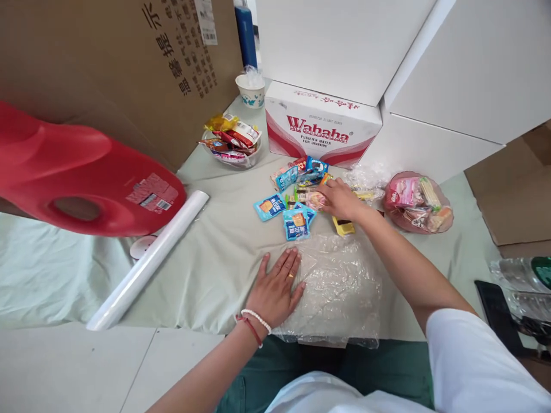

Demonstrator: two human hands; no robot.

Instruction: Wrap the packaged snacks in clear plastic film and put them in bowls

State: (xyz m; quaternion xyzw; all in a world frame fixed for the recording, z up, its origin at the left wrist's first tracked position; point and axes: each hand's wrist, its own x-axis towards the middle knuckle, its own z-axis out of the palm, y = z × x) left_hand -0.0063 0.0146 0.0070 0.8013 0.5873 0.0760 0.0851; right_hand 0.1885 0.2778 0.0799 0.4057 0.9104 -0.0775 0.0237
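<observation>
My left hand (278, 287) lies flat, fingers stretched, on the cloth-covered table (215, 269) at the left edge of a transparent plastic sheet (340, 281). A ring and two bracelets show on it. My right hand (342, 199) reaches into a pile of small snacks, its fingers closed on a pinkish snack packet (313, 199) with green ends; the fingertips are partly hidden. Blue snack packets (297, 223) and another blue packet (270, 206) lie left of it. Beneath the right wrist sits a yellow packet (343, 226). More blue packets (316, 167) lie behind.
At the back left stand a bowl of snacks (235, 160) and a paper cup (251, 92). A Wahaba-type water carton (321, 129) blocks the back. On the right is a pink bowl (445, 221) of snacks. Leftward are a plastic-film roll (148, 261) and a big red jug (103, 172).
</observation>
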